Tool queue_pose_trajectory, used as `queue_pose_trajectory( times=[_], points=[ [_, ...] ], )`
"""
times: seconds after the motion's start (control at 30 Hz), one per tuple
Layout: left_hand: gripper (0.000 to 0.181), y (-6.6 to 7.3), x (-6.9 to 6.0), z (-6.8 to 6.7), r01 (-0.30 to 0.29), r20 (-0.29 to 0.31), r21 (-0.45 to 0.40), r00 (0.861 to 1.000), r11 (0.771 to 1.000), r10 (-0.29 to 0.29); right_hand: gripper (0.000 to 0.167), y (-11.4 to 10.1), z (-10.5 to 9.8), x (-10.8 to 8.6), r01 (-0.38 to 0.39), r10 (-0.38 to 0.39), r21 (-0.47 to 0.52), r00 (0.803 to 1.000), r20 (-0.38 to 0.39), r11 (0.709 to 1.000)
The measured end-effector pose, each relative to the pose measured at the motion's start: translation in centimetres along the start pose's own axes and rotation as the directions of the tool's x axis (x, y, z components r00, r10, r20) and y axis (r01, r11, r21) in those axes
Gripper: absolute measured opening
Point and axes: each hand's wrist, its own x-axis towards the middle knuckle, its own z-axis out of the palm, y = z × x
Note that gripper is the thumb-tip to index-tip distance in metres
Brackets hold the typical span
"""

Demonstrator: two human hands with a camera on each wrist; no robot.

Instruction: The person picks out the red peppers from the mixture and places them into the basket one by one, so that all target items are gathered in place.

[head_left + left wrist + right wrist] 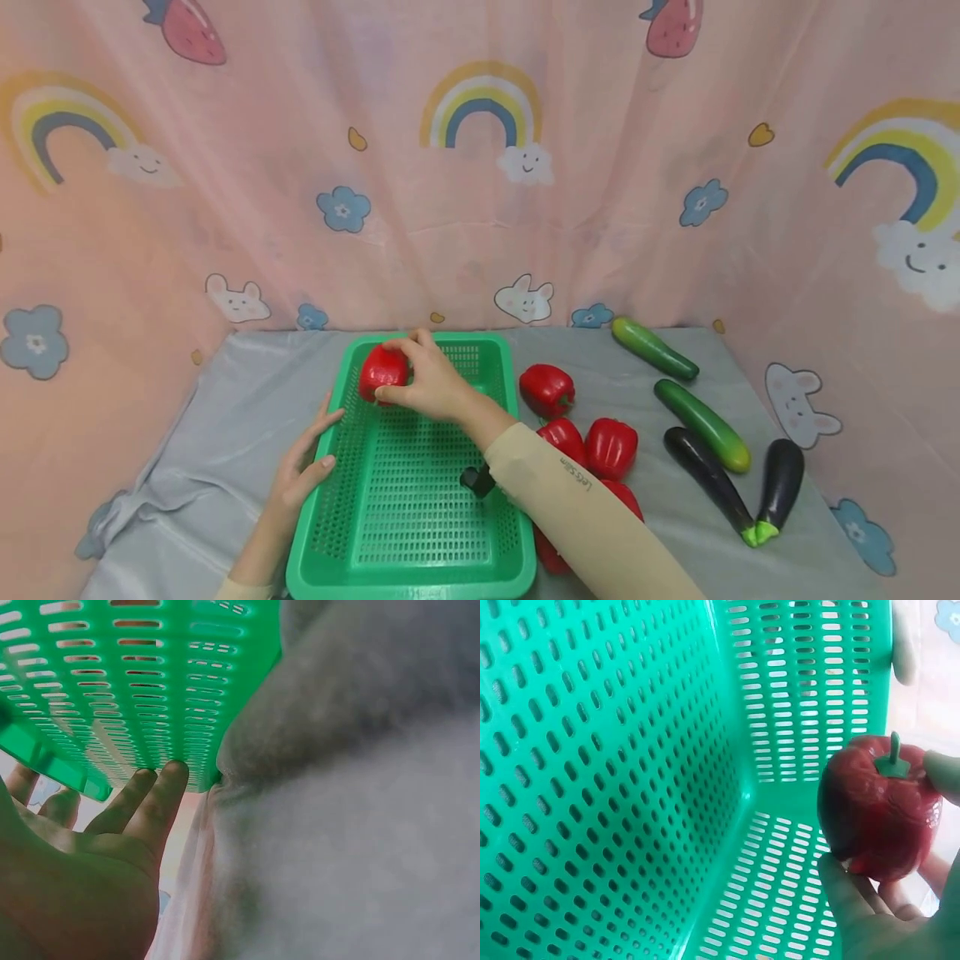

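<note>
My right hand (431, 379) pinches a red bell pepper (383, 375) between thumb and fingers, over the far left corner of a green plastic basket (298, 533). In the right wrist view the bell pepper (881, 810) shows its green stem, and the perforated basket floor (630, 787) lies beside it, apart from the pepper. Along the basket's left side, my left hand (296, 475) rests with fairly straight fingers against the rim and outer wall. The left wrist view has two fingers of the left hand (90, 862) touching the slotted wall (142, 682) from outside.
Several more red bell peppers (611, 448) lie right of the basket, partly hidden by the right sleeve (577, 508). Farther right are two green cucumber-like vegetables (655, 348) and two eggplants (780, 483). Grey cloth (210, 442) covers the table; a pink patterned curtain (480, 242) stands behind.
</note>
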Motion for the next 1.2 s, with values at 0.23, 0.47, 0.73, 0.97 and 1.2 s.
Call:
queue_pose_trajectory(
  times=[0.23,0.47,0.73,0.97,1.2],
  points=[
    [0.060,0.1,-0.2,0.0,0.013,-0.003,0.016,1.000,1.000,-0.013,0.067,0.4,0.5,0.0,-0.023,0.027,-0.056,0.997,0.067,0.998],
    [0.060,0.1,0.0,0.5,0.028,-0.007,-0.013,1.000,1.000,-0.028,0.066,1.0,0.6,-0.1,-0.039,0.048,-0.089,0.994,0.096,0.995],
    [0.058,-0.1,0.0,0.1,-0.007,0.014,-0.048,1.000,0.999,0.008,0.068,1.1,1.3,0.1,-0.044,0.061,-0.115,0.986,0.152,0.992],
    [0.057,0.1,0.0,0.0,-0.012,0.022,-0.057,1.000,0.998,0.014,0.070,1.3,1.6,0.2,-0.063,0.087,-0.130,0.978,0.190,0.990],
    [0.058,0.1,0.0,0.1,0.000,0.023,-0.070,1.000,0.998,0.002,0.068,1.3,1.7,0.2,-0.101,0.122,-0.117,0.974,0.191,0.988]
  ],
)
